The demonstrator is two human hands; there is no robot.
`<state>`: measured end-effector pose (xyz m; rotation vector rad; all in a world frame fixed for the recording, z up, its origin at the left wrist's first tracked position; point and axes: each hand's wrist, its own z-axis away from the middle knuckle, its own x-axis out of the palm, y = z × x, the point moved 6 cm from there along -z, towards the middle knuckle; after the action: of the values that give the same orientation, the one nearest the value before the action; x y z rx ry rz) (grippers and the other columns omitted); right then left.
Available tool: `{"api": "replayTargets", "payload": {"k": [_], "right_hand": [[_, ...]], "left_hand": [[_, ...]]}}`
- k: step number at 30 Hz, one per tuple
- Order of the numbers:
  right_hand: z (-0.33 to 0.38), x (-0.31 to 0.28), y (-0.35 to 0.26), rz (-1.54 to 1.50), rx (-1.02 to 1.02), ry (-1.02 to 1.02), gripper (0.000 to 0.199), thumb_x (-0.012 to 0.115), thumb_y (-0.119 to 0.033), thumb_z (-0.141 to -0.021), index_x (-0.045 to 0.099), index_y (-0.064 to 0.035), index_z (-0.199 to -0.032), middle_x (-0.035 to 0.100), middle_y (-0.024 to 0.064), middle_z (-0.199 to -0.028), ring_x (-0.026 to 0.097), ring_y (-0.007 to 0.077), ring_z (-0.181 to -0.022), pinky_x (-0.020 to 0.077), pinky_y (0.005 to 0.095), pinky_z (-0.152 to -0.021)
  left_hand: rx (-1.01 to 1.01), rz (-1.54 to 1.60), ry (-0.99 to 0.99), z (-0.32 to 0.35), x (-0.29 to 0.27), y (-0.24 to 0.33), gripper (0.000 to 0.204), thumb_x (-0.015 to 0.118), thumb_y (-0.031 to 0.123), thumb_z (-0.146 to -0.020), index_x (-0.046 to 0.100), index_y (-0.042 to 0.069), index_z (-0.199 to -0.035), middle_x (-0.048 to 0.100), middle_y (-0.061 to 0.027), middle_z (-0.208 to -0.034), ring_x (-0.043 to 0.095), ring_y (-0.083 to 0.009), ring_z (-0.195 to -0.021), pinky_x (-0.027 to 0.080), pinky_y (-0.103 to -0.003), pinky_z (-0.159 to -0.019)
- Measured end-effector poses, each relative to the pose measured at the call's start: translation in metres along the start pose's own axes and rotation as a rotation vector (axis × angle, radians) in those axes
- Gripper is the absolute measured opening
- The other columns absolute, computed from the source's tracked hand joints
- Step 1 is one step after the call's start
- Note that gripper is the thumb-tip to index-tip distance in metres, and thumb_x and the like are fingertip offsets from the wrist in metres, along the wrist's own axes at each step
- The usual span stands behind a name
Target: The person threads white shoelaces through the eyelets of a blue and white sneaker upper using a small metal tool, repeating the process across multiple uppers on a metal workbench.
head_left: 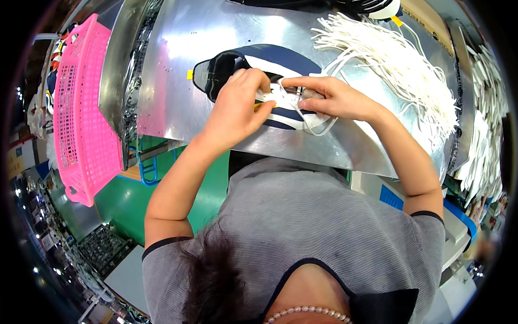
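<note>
A shiny metal table [175,113] is worked at in a crowded room, with a green floor [208,189] seen below its near edge. Beyond the table's left side a tall pink basket [81,108] with pierced walls is seen, and low near it a blue metal frame [149,168]. The right part of the table is covered by a fanned bundle of white laces [388,70], and more white strands [477,135] are hung or heaped past the right edge. At the far edge, dark and white footwear [377,9] is partly cut off. A navy and white shoe [286,56] is laid on the table near its middle, directly before the person. Its long axis is run roughly left to right; the open heel end, marked by a small yellow tab [189,74], is pointed left and the toe end right, partly covered by the right hand [337,100]. At its middle, a white lace [322,132] is looped beneath the fingers. The left hand's [237,105] grip is narrow at the lacing; the right's finger and thumb are held slightly parted around it. Whether the lace is pinched by either cannot be told.
</note>
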<state>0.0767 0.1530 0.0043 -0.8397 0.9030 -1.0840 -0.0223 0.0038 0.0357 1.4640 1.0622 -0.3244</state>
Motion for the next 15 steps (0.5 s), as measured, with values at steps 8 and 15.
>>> {"api": "replayTargets", "payload": {"k": [8, 15], "right_hand": [[-0.02, 0.007, -0.01, 0.183, 0.018, -0.195, 0.053, 0.06, -0.019, -0.091, 0.055, -0.0184, -0.144, 0.065, 0.005, -0.087, 0.054, 0.0117, -0.064, 0.0461, 0.0288, -0.062], [-0.035, 0.003, -0.026, 0.41, 0.025, -0.231, 0.04, 0.057, -0.017, -0.088, 0.067, -0.0093, -0.126, 0.062, 0.0056, -0.077, 0.056, 0.0136, -0.061, 0.0466, 0.031, -0.061]], "left_hand": [[-0.057, 0.091, -0.033, 0.007, -0.005, -0.003, 0.041, 0.08, 0.007, -0.078, 0.055, 0.001, -0.109, 0.064, -0.0117, -0.099, 0.065, -0.0251, -0.092, 0.051, -0.035, -0.083], [-0.029, 0.078, -0.055, 0.011, -0.007, -0.003, 0.04, 0.08, 0.007, -0.078, 0.057, 0.002, -0.11, 0.064, -0.011, -0.1, 0.064, -0.0247, -0.093, 0.051, -0.035, -0.084]]}}
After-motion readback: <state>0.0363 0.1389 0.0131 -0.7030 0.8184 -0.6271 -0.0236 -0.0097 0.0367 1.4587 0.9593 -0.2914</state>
